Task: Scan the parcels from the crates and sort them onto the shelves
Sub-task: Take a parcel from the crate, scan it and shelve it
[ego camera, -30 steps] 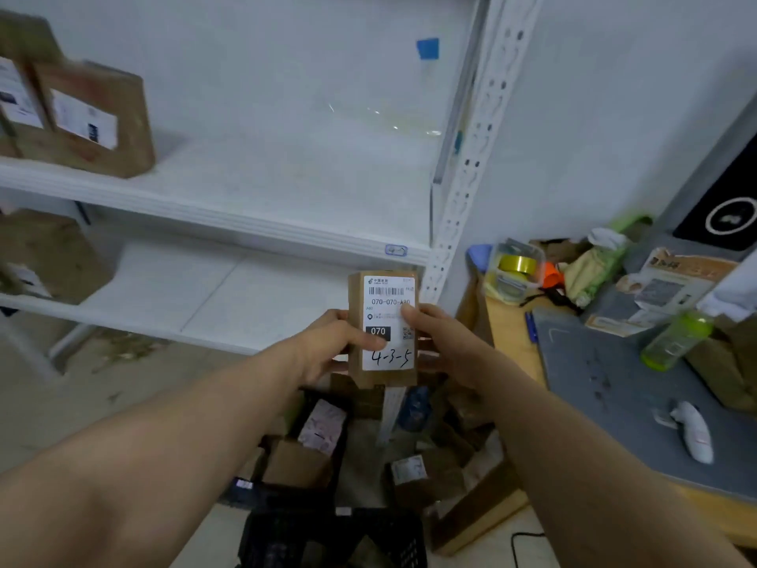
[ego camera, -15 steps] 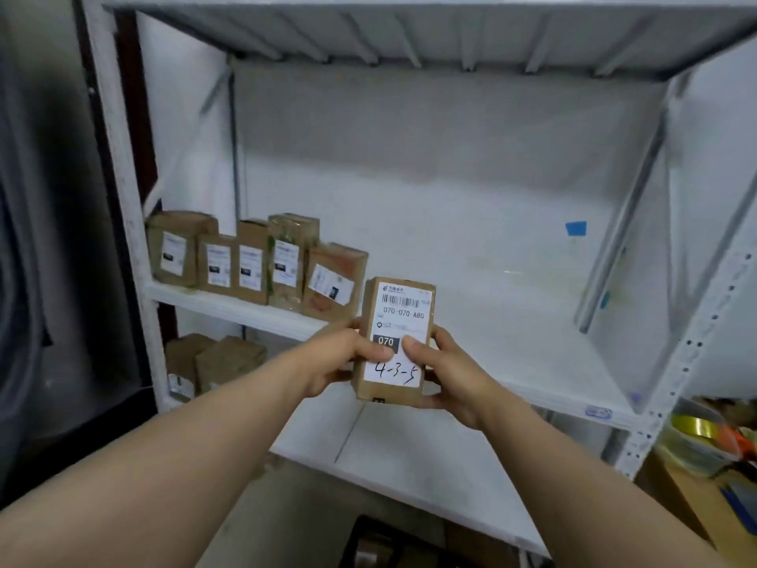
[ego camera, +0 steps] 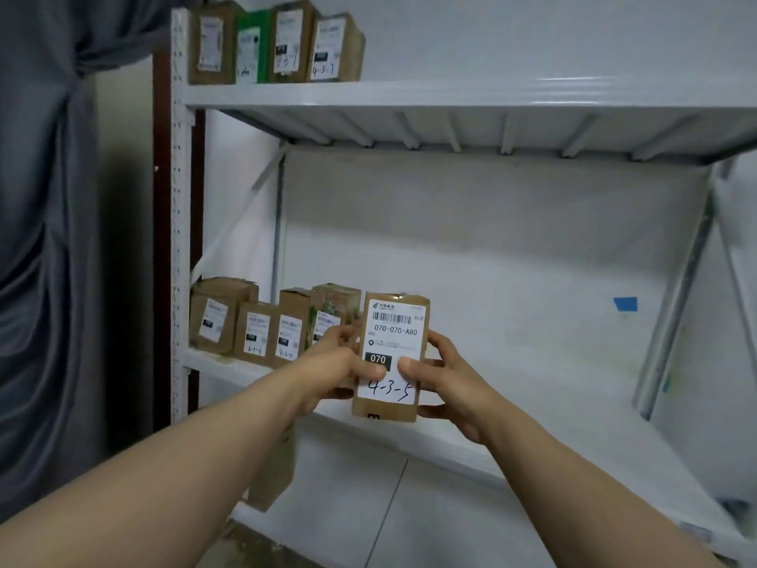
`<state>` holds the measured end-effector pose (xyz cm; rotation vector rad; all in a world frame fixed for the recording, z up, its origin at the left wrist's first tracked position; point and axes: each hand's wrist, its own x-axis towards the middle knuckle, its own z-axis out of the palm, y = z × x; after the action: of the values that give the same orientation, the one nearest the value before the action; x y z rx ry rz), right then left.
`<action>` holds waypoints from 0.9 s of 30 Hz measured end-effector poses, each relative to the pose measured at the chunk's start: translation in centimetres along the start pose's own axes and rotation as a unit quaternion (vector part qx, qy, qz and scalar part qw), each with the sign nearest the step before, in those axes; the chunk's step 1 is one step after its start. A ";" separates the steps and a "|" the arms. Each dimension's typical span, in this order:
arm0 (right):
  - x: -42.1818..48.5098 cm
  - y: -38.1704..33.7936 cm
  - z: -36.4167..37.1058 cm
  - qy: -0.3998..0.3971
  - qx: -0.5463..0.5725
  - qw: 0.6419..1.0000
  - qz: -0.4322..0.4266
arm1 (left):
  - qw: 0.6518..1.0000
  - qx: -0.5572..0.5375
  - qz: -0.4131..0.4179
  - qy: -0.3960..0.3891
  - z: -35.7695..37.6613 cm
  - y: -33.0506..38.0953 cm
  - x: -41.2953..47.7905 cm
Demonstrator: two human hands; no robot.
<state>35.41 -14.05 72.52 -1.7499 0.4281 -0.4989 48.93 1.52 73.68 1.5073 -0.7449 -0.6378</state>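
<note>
A small brown cardboard parcel [ego camera: 395, 321] stands upright in front of me, its white label reading 070-070-A80 with "4-3-5" handwritten below. My left hand [ego camera: 336, 362] grips its left side with the thumb on the label. My right hand [ego camera: 444, 379] grips its right side, thumb also on the label. The parcel hangs in the air in front of the middle shelf [ego camera: 532, 407] of a white metal rack. Several labelled brown parcels [ego camera: 262, 321] stand in a row at that shelf's left end.
The upper shelf [ego camera: 450, 98] carries several more labelled parcels [ego camera: 278, 43] at its left. A lower shelf [ego camera: 450, 522] holds a brown box [ego camera: 272, 473] at the left. A grey curtain [ego camera: 45, 239] hangs left of the rack. Blue tape [ego camera: 625, 304] marks the back wall.
My view has swung up and left from the crates and table to the rack. Both hands keep hold of the parcel and have carried it up to the middle shelf's height.
</note>
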 end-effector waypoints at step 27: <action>19.7 -31.7 -6.8 0.168 -0.084 0.872 -0.451 | 0.904 0.038 0.406 0.130 -3.1 33.4 15.7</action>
<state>48.98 -22.93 106.85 -1.9749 -0.1597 -1.4835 58.64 -9.10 107.83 1.1641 -1.0925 0.2231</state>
